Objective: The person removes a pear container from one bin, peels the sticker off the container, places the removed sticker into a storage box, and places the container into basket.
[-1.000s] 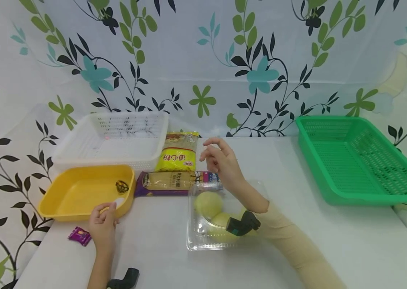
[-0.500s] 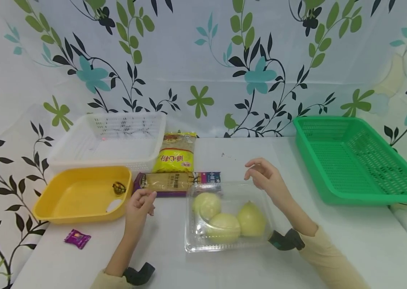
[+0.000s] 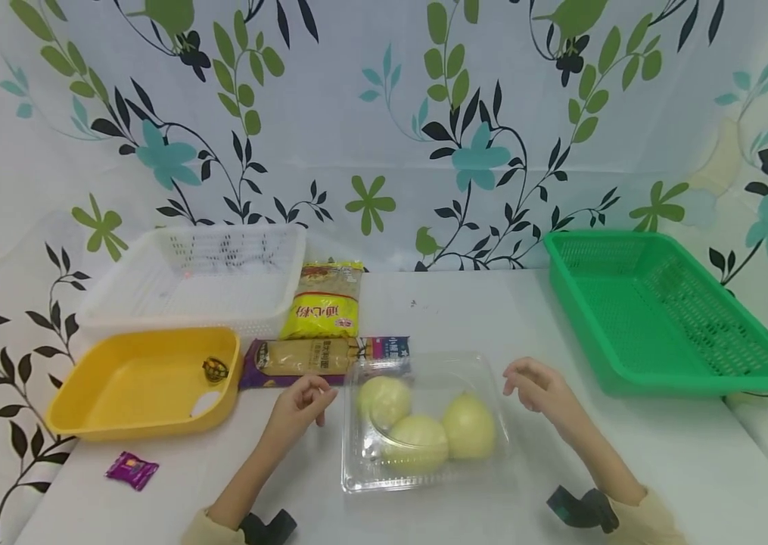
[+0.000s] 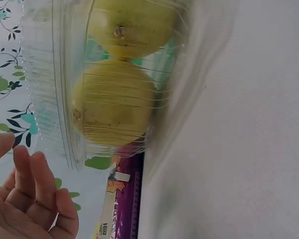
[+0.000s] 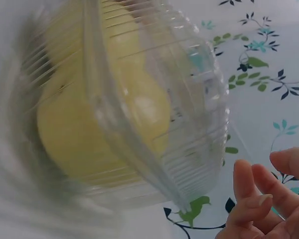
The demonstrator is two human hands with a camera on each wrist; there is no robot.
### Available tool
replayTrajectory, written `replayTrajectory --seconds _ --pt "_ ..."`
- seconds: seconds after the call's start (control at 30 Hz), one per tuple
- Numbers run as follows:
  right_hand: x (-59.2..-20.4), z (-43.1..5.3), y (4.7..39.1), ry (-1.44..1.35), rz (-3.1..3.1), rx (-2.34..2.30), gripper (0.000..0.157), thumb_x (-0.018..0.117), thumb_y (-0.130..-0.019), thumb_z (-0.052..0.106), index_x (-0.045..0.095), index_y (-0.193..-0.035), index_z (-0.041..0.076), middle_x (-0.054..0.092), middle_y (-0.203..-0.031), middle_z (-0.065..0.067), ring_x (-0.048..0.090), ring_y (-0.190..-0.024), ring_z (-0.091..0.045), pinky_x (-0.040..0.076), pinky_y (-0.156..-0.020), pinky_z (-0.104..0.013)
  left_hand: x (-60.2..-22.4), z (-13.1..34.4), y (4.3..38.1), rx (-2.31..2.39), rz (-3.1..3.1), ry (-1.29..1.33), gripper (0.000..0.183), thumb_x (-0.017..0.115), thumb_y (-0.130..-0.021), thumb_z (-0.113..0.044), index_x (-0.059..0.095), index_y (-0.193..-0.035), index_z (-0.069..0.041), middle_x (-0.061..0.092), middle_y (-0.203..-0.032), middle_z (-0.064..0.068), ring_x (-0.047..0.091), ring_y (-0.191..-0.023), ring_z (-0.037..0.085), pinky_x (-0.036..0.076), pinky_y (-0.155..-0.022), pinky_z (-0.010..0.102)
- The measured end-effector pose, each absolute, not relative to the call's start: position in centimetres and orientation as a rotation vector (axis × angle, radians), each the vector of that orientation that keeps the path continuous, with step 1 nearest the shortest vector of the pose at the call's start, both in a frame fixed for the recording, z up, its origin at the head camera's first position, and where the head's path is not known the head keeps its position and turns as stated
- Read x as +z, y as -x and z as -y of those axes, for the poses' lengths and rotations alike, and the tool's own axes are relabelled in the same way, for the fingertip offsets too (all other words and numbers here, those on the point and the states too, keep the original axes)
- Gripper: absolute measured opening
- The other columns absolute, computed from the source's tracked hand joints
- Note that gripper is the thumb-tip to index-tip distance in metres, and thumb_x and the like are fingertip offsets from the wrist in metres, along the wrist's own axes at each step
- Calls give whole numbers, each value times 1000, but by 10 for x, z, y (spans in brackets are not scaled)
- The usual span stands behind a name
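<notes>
A clear plastic clamshell box (image 3: 448, 378) with a closed lid stands on the table, with three pale yellow, pear-like fruits (image 3: 418, 443) inside. My left hand (image 3: 298, 409) hovers just left of the box, fingers loosely bent and holding nothing. On the other side, my right hand (image 3: 543, 393) is also relaxed, near the box's upper right corner. In the left wrist view, the loosely bent fingers (image 4: 27, 174) are apart from the ribbed box wall (image 4: 45, 89). The right wrist view shows a gap between those fingertips (image 5: 243, 174) and the lid.
Behind the box lie a purple-ended noodle packet (image 3: 315, 356) and a yellow food bag (image 3: 322, 303). A yellow tray (image 3: 145, 431) holds a dark patterned item and a white one. A purple wrapped candy (image 3: 132, 470), white basket (image 3: 186, 295) and green basket (image 3: 697, 378) stand around.
My left hand has left the yellow tray, where a white item now lies, and moved right to the box. My right hand has swung from above the box to its right side.
</notes>
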State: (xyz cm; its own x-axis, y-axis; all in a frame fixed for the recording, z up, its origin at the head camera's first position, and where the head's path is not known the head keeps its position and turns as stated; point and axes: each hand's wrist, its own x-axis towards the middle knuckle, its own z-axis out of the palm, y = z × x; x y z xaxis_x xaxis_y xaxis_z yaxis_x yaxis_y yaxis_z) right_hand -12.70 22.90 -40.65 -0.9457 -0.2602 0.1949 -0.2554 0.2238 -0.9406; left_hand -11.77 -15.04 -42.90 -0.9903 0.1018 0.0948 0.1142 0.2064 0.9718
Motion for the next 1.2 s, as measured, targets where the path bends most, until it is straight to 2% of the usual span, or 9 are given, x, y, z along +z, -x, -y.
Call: replayTrajectory --seconds 0.13,0.27,0.43,0.53,0.67,0.83,0.97,1.07,1.2 --pt "-421 -234 122 430 -2412 -1830 19 47 -93 10 51 -98 -9 53 -66 -9 32 -45 -7 29 -39 -25 -433 147 111 -1972 2531 252 12 58 -87 -10 53 -93 -1 54 -59 7 51 -55 17 40 -56 25" --pt "-431 -238 120 348 -2414 -1788 25 48 -93 14 51 -104 -8 55 -74 -18 35 -47 -6 33 -43 -23 -430 138 103 -2002 2509 267 17 57 -87 -4 51 -102 2 54 -60 11 51 -56 22 41 -57 25" --pt "-449 -243 118 355 -2431 -1760 21 47 -92 10 52 -106 -5 55 -71 -12 39 -51 -9 37 -46 -24 -433 127 96 -1979 2412 301 21 53 -87 2 48 -108 5 51 -60 16 49 -54 26 40 -53 21" --pt "-460 -246 115 349 -2355 -1715 30 47 -92 12 45 -117 -5 52 -66 -4 43 -53 -10 40 -48 -25 -438 124 94 -1980 2352 330 21 52 -87 4 47 -108 7 50 -59 19 49 -53 25 40 -51 22" --pt "-470 -252 115 365 -2223 -1679 46 47 -92 14 29 -130 -5 54 -68 -2 45 -55 -9 41 -51 -25 -444 125 92 -1995 2336 309 22 53 -88 2 48 -109 5 53 -58 11 49 -52 18 40 -51 23" --pt "-471 -257 114 527 -2068 -1674 55 45 -91 5 16 -133 -13 62 -78 -3 49 -57 -8 43 -50 -24 -446 127 93 -2042 2322 309 25 53 -88 1 48 -112 6 56 -60 2 51 -54 17 43 -53 26" --pt "-466 -254 109 627 -1955 -1652 62 47 -89 6 9 -133 -16 59 -69 0 53 -57 -9 46 -50 -27 -448 129 94 -2102 2302 349 27 51 -88 4 44 -114 10 57 -62 -1 52 -55 18 44 -55 28" --pt "-464 -253 106 674 -1862 -1655 67 48 -86 2 5 -134 -13 61 -68 -1 57 -59 -11 49 -53 -30 -449 131 95 -2128 2289 413 30 50 -87 8 40 -115 12 59 -64 -4 53 -55 15 44 -55 26" --pt "-463 -253 104 703 -1758 -1668 71 50 -84 -1 2 -137 -7 63 -70 -6 61 -62 -15 50 -55 -31 -448 131 94 -2110 2256 464 28 52 -85 10 43 -111 14 61 -64 -1 48 -51 8 39 -48 20"
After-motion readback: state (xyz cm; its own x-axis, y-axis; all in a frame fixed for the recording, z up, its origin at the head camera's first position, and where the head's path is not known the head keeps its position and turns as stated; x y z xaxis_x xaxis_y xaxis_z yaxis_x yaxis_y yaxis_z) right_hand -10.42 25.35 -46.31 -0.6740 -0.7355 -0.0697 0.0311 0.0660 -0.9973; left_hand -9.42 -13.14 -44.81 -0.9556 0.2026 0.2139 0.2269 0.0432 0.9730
